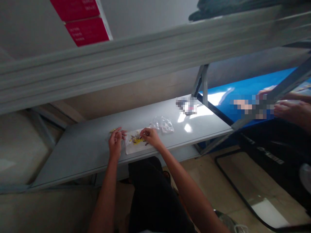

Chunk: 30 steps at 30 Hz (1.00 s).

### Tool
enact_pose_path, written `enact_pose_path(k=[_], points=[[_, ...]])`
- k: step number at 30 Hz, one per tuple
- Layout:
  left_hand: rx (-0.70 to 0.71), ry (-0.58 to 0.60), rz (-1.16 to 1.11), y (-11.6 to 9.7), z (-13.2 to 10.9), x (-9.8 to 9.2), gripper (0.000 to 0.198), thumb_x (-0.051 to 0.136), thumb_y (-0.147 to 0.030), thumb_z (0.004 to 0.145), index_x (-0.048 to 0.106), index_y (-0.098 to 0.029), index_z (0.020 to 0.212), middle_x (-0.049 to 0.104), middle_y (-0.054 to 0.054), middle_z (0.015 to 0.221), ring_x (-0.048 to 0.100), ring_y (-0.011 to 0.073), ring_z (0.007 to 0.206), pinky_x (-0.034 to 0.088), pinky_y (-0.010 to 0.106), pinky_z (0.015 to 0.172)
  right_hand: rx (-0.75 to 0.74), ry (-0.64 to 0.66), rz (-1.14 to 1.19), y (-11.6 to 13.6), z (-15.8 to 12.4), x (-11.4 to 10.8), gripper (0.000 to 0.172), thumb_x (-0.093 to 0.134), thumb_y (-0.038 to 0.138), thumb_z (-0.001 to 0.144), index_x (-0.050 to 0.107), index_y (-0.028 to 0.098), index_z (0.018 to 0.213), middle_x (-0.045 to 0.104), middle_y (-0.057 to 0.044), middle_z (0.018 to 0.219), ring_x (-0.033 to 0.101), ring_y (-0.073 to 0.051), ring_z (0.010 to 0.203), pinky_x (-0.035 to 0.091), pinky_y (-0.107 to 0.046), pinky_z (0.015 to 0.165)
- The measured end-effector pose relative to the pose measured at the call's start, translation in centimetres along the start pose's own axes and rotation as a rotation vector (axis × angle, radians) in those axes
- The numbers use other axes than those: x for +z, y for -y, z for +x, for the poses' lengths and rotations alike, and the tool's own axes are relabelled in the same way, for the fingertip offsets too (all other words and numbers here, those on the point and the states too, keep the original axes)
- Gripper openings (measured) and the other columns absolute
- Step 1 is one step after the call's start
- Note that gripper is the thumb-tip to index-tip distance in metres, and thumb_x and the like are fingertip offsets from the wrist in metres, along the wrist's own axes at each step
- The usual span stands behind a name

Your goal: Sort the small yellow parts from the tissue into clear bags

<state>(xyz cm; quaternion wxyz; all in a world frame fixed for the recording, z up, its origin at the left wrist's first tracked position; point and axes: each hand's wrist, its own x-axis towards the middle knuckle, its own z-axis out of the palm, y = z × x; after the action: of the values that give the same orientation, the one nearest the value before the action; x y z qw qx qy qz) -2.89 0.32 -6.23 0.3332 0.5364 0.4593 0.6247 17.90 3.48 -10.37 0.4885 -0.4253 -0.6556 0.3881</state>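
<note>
A white sheet or shallow tray [132,150] lies on the grey shelf, with a loose heap of small yellow and dark pieces [137,140] on it. Over the right part of this heap, my right hand [151,136] has its thumb and fingers pinched together; whatever is between them is too small to make out. At the left edge of the white sheet is my left hand [116,142], its fingers curled inward, their contents unclear. Some clear plastic with yellow bits [112,130] shows just behind my left fingers.
Crumpled clear plastic bags [164,125] lie right of the sheet on the grey shelf [80,152]. A blurred-out item [187,106] sits farther right. An upper shelf edge [136,60] crosses above, bearing red boxes [87,31]. Another person's hands [291,111] are beside a blue surface [223,94].
</note>
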Motion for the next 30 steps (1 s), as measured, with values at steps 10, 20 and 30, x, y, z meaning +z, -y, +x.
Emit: enact_pose_path(k=[10,20,30], points=[[0.079,-0.11,0.407,1.6,-1.0,-2.3,0.033,0.057,-0.044,0.093,0.067,-0.016,0.107,0.074,0.011,0.097,0.07,0.0223,0.09,0.055,0.033,0.078,-0.012,-0.152,0.145,0.8,-0.1,0.1,0.013,0.066,0.03,0.083,0.066,0.018,0.077,0.067,0.0,0.07,0.059,-0.011,0.058,0.045,-0.021,0.056],[0.232,0.04,0.836,3.6,0.3,-6.1,0.022,0.065,-0.029,0.081,0.075,-0.022,0.099,0.075,0.01,0.097,0.064,0.0319,0.099,0.047,0.048,0.095,0.114,-0.828,0.133,2.2,-1.0,-1.6,0.03,0.058,0.048,0.092,0.051,0.02,0.099,0.056,0.005,0.063,0.05,-0.012,0.053,0.038,-0.023,0.052],[0.114,-0.162,0.437,3.0,-0.8,-7.1,0.029,0.071,-0.043,0.082,0.077,-0.02,0.097,0.074,0.008,0.096,0.065,0.019,0.082,0.052,0.031,0.077,-0.035,-0.187,-0.12,5.9,-3.2,6.4,0.022,0.058,0.04,0.094,0.064,0.019,0.094,0.058,0.002,0.061,0.051,-0.012,0.055,0.037,-0.023,0.058]])
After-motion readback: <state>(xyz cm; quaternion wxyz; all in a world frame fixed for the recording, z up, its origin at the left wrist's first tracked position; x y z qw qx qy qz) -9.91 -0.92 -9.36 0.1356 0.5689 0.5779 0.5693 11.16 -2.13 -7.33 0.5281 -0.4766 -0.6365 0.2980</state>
